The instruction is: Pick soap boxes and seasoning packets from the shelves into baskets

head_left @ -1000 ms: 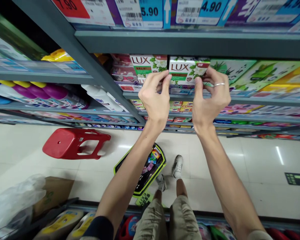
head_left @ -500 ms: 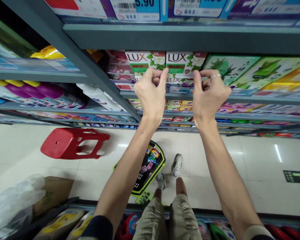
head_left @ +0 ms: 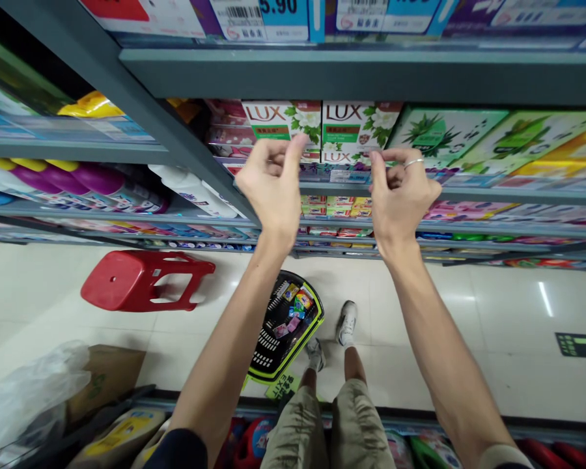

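Two white-and-green LUX soap boxes (head_left: 361,124) stand side by side at the front of a shelf. My left hand (head_left: 271,185) is in front of the left box, its fingers curled in and its thumb raised; nothing shows in it. By the lower right corner of the right box, my right hand (head_left: 403,189), with a ring on one finger, is likewise curled, thumb near the index finger. No held thing is visible there, and I cannot tell whether the fingertips touch the box.
Green aloe boxes (head_left: 442,133) adjoin the soap on the right. Below, a black shopping basket (head_left: 278,326) with several small packs sits on the floor beside my feet. A red stool (head_left: 122,280) lies to the left. Shelf beams (head_left: 322,75) run above the boxes.
My left hand has moved left and slightly down, away from the gap between the boxes. My right hand has shifted slightly down and left. Both LUX boxes remain on the shelf.
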Available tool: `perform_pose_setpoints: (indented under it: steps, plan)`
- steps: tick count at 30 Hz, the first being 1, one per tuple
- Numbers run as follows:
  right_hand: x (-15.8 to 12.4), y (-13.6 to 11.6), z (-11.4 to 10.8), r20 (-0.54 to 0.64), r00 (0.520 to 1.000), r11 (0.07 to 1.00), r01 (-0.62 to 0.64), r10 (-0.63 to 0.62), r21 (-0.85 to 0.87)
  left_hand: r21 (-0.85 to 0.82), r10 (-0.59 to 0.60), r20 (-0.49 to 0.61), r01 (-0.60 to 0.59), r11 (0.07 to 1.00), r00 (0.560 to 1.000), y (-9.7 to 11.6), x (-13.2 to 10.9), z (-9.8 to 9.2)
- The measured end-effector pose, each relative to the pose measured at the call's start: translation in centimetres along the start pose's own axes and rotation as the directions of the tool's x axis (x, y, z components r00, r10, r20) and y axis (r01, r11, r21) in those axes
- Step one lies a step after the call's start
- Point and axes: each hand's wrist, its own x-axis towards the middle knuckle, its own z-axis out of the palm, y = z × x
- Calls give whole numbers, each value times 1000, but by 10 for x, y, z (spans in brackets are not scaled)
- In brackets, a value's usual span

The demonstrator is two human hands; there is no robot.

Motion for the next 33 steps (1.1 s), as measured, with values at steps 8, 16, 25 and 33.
perform_pose_setpoints:
  steps: [8,16,25,33]
  plan:
    - [-22,3,-2,70,997,999,38,-37,-14,35,27,1,-27,999,1000,-11,8,-38]
    - [-21,27,0,61,996,998,66,-65,-8,91,75,387,-119,989,919,-14,-39,-3]
    - [-10,31,-3,163,982,985,114,-93,-126,131,124,338,-177,975,933,-37,-30,9]
    - [-9,42,-11,193,973,980,153,-126,-129,105,125,430,-187,977,894,-38,-36,6]
